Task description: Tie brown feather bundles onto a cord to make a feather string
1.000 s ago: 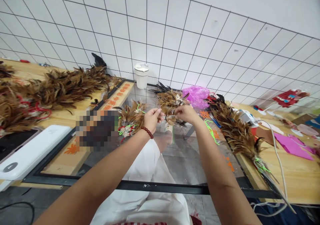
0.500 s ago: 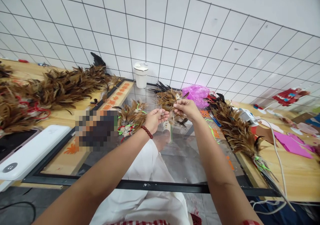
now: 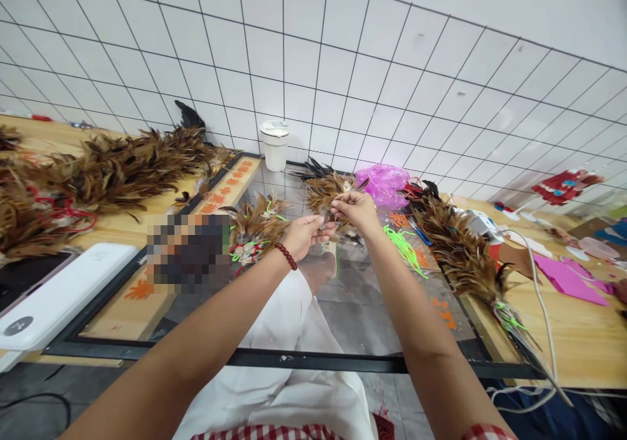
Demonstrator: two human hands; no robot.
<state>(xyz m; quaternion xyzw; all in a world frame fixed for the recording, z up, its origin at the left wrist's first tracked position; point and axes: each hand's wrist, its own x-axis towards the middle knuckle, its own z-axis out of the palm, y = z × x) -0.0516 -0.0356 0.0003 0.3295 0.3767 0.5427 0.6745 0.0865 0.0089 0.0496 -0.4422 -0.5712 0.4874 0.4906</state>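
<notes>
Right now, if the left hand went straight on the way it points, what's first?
Likely the right hand, close ahead; the brown feather bundle shows behind it, though depth there is unclear.

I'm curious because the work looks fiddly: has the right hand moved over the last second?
Yes: the right hand has shifted slightly leftward and upward in view, judged against the white cup.

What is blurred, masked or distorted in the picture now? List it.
In the head view, a pixelated block masks part of the glass tabletop; in the head view, the black grid fans and slants, as if wide-angle; in the head view, detail between the left hand and right hand is too fine to read.
</notes>
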